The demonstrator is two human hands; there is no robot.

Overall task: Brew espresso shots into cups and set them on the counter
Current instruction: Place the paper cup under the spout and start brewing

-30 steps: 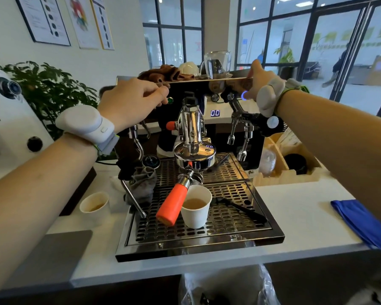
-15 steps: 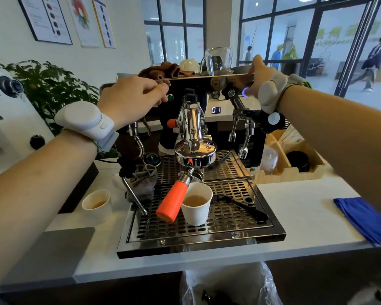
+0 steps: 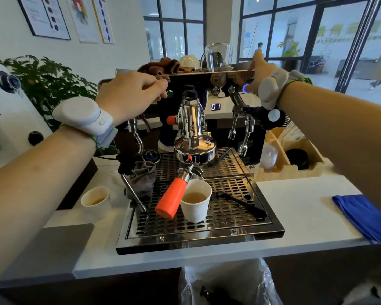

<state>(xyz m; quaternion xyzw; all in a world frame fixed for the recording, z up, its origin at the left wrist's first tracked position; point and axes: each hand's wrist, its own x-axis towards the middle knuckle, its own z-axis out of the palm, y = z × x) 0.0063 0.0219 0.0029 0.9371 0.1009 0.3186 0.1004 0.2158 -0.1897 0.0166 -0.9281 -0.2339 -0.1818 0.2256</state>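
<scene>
A white paper cup [image 3: 195, 205] with pale espresso in it stands on the drip tray [image 3: 207, 230] of the espresso machine [image 3: 191, 128], under the portafilter with the orange handle [image 3: 171, 199]. A second paper cup [image 3: 96, 199] with espresso sits on the white counter [image 3: 295, 219], left of the tray. My left hand [image 3: 130, 91] is curled at the machine's top left edge, fingertips beside a green button [image 3: 169, 93]. My right hand [image 3: 259, 71] grips the top right corner, thumb by a blue-lit button [image 3: 246, 88]. The display [image 3: 215, 106] reads 01.
A steam wand with a grey cloth [image 3: 141, 179] hangs left of the tray, and a black brush [image 3: 240, 201] lies on the grate. A blue cloth [image 3: 365, 216] lies at the right. A wooden organiser [image 3: 295, 159], a white grinder [image 3: 7, 102] and a plant [image 3: 51, 84] flank the machine.
The display has gone from 00 to 01. Both hands stay at the machine's top corners, and the cups have not moved.
</scene>
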